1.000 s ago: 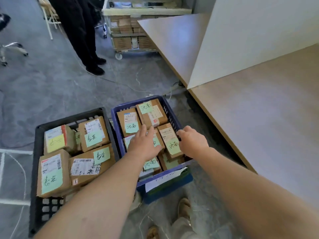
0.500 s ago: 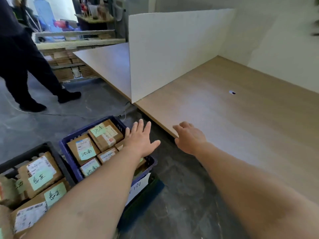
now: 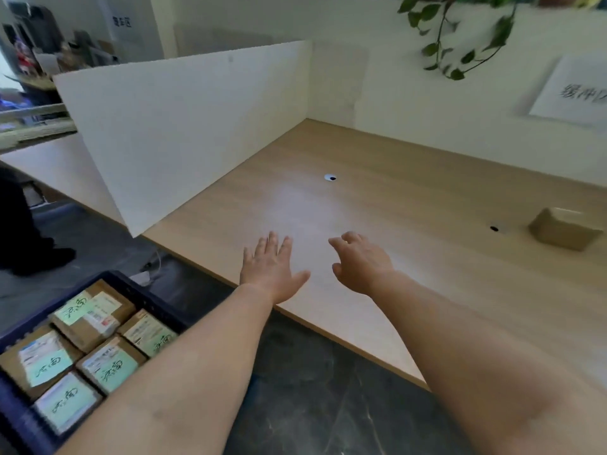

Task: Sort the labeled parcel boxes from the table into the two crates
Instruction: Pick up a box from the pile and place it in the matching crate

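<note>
My left hand (image 3: 271,269) hovers over the near edge of the wooden table (image 3: 377,231), fingers straight and spread, holding nothing. My right hand (image 3: 358,262) is beside it over the table, fingers loosely curled and empty. One brown parcel box (image 3: 563,228) lies on the table far to the right, well beyond both hands. On the floor at lower left stands the blue crate (image 3: 144,295), holding several brown parcels with green handwritten notes (image 3: 113,369). The black crate is out of view.
A white partition board (image 3: 184,126) stands along the table's left side. Two small cable holes (image 3: 330,178) mark the tabletop. A person's dark leg and shoe (image 3: 29,251) stand on the grey floor at left. A plant (image 3: 466,34) hangs by the back wall.
Both hands have left the blue crate and risen to the table's near edge. The view has swung up and right, bringing the parcel box on the table into sight.
</note>
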